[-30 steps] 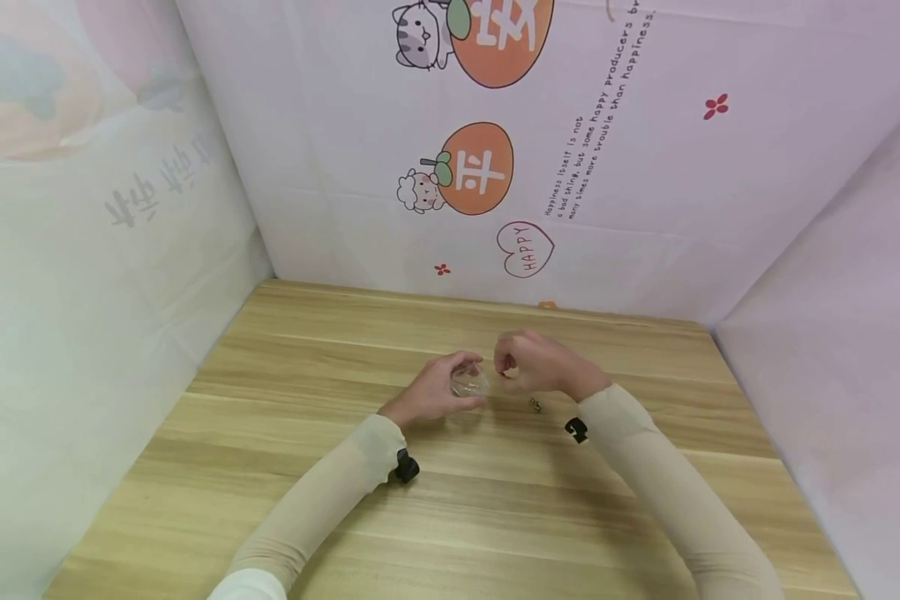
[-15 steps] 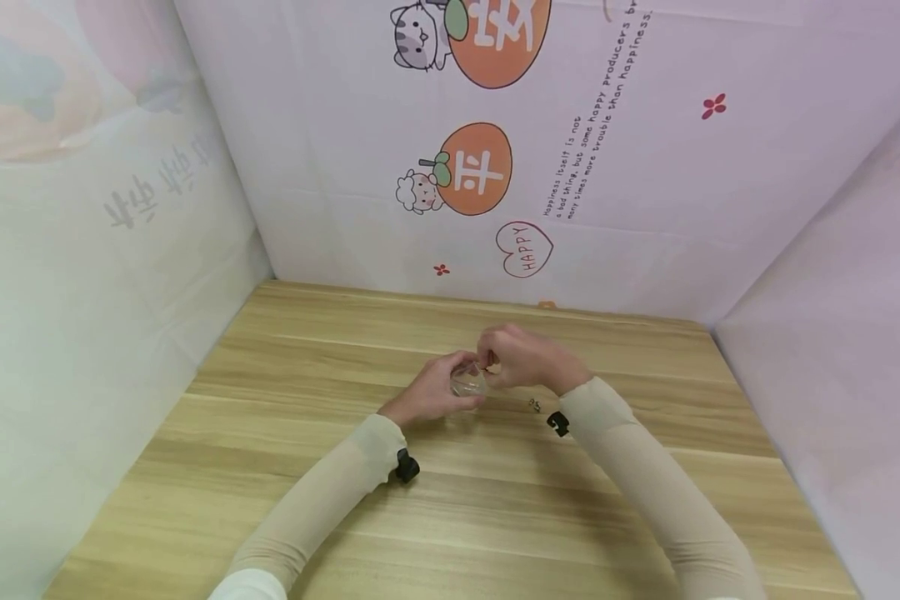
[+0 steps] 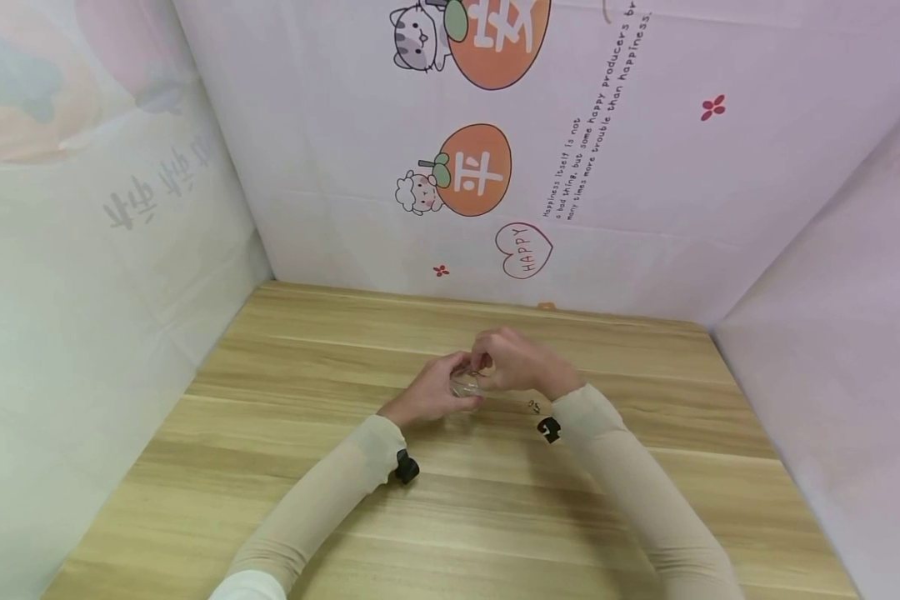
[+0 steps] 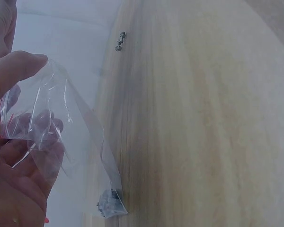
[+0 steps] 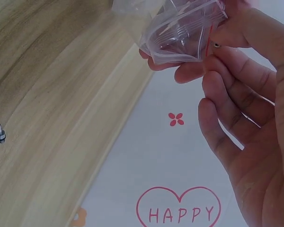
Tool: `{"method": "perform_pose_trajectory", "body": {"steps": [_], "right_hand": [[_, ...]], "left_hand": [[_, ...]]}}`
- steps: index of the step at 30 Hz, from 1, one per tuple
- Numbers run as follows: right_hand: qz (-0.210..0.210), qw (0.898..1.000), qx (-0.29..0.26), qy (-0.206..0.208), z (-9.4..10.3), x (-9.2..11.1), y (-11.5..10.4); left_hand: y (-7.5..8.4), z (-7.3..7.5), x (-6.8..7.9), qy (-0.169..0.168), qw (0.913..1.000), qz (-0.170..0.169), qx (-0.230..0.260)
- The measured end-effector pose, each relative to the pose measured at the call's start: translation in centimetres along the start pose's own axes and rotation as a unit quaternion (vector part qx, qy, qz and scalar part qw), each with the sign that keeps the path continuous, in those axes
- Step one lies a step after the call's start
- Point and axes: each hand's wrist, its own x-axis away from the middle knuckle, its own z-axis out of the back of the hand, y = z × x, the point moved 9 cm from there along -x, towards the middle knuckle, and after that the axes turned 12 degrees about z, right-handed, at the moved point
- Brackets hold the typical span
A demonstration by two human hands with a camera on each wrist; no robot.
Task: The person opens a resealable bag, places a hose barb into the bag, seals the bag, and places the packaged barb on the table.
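1. Head view: note left hand [image 3: 431, 390] curled about a clear zip-lock bag [image 3: 465, 386] over the wood-grain table [image 3: 450, 517]. Note right hand [image 3: 513, 362] just beside it, at the bag's opening. Find loose metal fittings [image 3: 534, 407] on the table, near the right wrist.

2. Left wrist view: observe left thumb on one side of the film, fingers on the other, mouth held apart. See bagged metal pieces [image 4: 111, 203] gathered in the bottom corner. Cannot count them.

3. Right wrist view: record thumb and forefinger pinching a small metal part [image 5: 216, 45] against the rim, beside the red seal line [image 5: 209, 40]. Cannot tell whether already inside.

4. Finding: judge the step in hand as bagging small hardware, one part at the entry. Judge the next move to call for a steady mouth, passage beyond the seal, then release, before collecting from the table.
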Motion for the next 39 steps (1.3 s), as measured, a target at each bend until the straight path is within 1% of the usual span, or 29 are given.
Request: {"method": "perform_pose_trajectory", "body": {"steps": [6,11,17,25,32,36,39], "right_hand": [[0.007,1.000,-0.007,0.015,0.7,0.6,0.0],[-0.008,1.000,0.012,0.008,1.0,1.9,0.8],[-0.035,0.999,0.028,-0.004,1.0,4.0,1.5],[-0.065,0.997,0.033,-0.018,0.2,6.8,3.0],[-0.084,0.996,0.026,-0.017,-0.4,8.6,4.2],[-0.088,0.996,0.022,-0.015,-0.8,9.5,4.7],[-0.099,0.995,0.018,-0.023,-1.4,10.3,5.2]], "left_hand": [[-0.2,0.0,0.1,-0.010,0.9999,0.007,0.011],[-0.4,0.0,0.1,-0.012,0.9996,0.017,0.020],[-0.4,0.0,0.2,-0.012,0.9995,0.009,0.027],[-0.2,0.0,0.1,-0.010,0.9997,0.006,0.023],[0.0,0.0,0.1,-0.008,0.9997,0.009,0.023],[-0.1,0.0,0.1,-0.008,0.9996,0.013,0.022],[-0.1,-0.1,0.1,-0.010,0.9996,0.014,0.022]]}}
